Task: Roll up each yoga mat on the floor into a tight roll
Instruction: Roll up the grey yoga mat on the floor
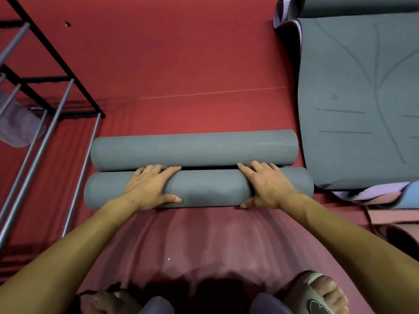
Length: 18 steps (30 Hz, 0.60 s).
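Here, from the head camera, two grey rolled yoga mats lie side by side on the red floor (181, 53), long sides touching. The near rolled mat (208, 189) sits under both hands; the far rolled mat (195, 148) lies just beyond it. The left hand (150, 188) drapes over the near roll's left part, fingers curled over its top toward the seam between the rolls, thumb lying along the near side. The right hand (266, 185) grips the right part the same way, fingers hooked over the top and thumb tip down at the floor edge. No writing can be read anywhere; the flat grey mat (362, 98) to the right carries only faint alignment lines and a small circle. Under its near edge lilac, blue and pink mat edges (385, 196) show. At left stands a black and steel rack (45, 105) with a pale cloth bundle (18, 125) in it. A sandalled foot (322, 293) shows at the bottom.
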### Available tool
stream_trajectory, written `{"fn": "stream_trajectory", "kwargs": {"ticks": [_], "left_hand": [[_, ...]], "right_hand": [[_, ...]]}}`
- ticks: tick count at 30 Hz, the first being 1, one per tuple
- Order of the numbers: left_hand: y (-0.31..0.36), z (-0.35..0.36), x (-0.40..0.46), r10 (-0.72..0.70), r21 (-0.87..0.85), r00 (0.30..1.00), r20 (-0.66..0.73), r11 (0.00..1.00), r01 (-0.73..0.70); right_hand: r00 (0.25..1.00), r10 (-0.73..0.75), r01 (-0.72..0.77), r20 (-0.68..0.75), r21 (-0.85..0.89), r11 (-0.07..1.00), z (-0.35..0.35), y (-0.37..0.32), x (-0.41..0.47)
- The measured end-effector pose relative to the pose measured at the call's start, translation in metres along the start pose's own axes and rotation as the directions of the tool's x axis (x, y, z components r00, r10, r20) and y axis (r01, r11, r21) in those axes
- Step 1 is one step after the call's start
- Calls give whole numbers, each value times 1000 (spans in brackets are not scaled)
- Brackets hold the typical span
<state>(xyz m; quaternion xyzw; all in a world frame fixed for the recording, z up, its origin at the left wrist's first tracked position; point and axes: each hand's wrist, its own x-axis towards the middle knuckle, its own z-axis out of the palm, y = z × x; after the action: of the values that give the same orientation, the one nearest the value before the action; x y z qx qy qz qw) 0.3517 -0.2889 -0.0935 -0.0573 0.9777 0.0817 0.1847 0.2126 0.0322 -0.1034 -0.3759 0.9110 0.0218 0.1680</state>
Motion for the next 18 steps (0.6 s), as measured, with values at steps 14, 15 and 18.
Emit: {"fn": "stream_trajectory", "kwargs": {"ticks": [14, 15, 18], "left_hand": [[10, -12, 16, -37, 107, 999, -4, 994, 37], [10, -13, 16, -47, 105, 999, 8, 993, 46], [10, -16, 17, -65, 82, 998, 22, 995, 63]], "right_hand": [[997, 50, -48, 61, -28, 998, -13, 3, 10], [996, 53, -50, 68, -49, 998, -13, 1, 10], [998, 56, -55, 17, -37, 998, -13, -3, 11]]}}
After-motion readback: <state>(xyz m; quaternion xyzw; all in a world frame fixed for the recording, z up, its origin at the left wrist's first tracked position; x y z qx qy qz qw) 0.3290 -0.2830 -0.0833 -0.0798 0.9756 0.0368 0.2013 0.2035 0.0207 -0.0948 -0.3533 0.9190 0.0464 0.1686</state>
